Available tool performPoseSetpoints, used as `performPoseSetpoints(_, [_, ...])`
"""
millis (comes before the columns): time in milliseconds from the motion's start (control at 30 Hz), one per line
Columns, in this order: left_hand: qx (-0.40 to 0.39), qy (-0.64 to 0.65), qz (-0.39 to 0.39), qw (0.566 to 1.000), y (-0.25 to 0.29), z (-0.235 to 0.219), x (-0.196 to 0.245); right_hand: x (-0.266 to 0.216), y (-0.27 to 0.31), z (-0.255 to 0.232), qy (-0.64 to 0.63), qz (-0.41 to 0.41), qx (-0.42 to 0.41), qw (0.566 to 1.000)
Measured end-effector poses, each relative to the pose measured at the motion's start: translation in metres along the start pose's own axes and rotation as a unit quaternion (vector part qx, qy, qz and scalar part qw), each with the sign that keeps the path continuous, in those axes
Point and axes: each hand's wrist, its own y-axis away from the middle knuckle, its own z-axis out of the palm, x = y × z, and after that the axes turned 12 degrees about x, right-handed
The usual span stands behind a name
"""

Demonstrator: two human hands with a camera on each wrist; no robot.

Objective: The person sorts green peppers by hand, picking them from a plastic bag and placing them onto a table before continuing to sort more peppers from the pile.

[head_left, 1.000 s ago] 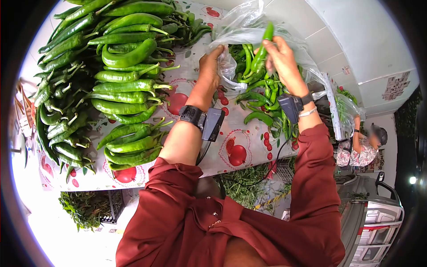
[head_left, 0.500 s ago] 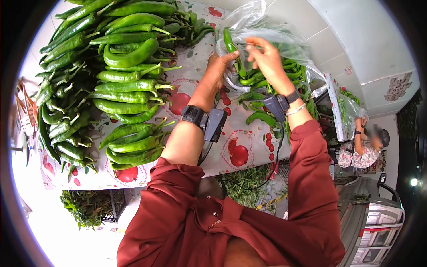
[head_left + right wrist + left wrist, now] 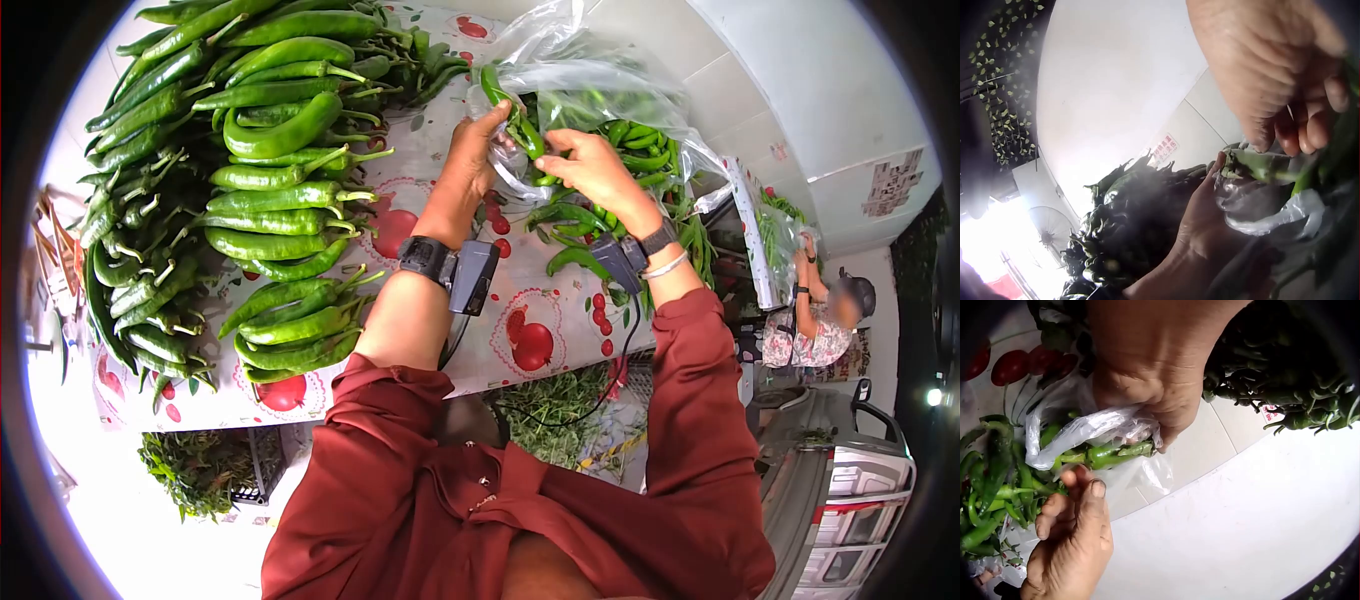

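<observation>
My left hand (image 3: pixel 468 158) holds a long green pepper (image 3: pixel 493 86) under its thumb, together with the edge of a clear plastic bag (image 3: pixel 590 80). In the left wrist view, the crumpled rim of the bag (image 3: pixel 1085 429) lies around the pepper (image 3: pixel 1107 456). My right hand (image 3: pixel 598 178) is beside the pepper's lower end, fingers loosely bent and fingertips close to it. In the right wrist view, the right fingers (image 3: pixel 1302 134) hang just above the pepper with nothing gripped. More green peppers (image 3: pixel 640 150) lie in and below the bag's mouth.
Large stacked rows of green peppers (image 3: pixel 280 200) cover the left of the table, on a fruit-print tablecloth (image 3: pixel 470 345). A tiled wall (image 3: pixel 720 90) stands behind. A crate of leafy greens (image 3: pixel 205 470) sits below the table. Another person (image 3: pixel 810 320) works at far right.
The pepper has passed from my right hand to my left, moving leftward to the bag's left edge. My right hand let go and came lower, near the pepper's lower end.
</observation>
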Motion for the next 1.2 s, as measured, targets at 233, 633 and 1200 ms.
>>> performPoseSetpoints(233, [0.012,-0.006,-0.003,1.000,-0.001,-0.001,0.003,-0.011,-0.006,-0.006,-0.115,-0.063,0.182,0.975])
performPoseSetpoints(633, [0.024,0.056,-0.008,0.998,-0.004,0.002,-0.002,-0.016,0.006,0.019,0.161,-0.133,0.103,0.973])
performPoseSetpoints(1200, [-0.018,-0.021,0.002,1.000,0.010,0.008,0.005,-0.004,0.001,0.012,-0.401,0.247,-0.068,0.880])
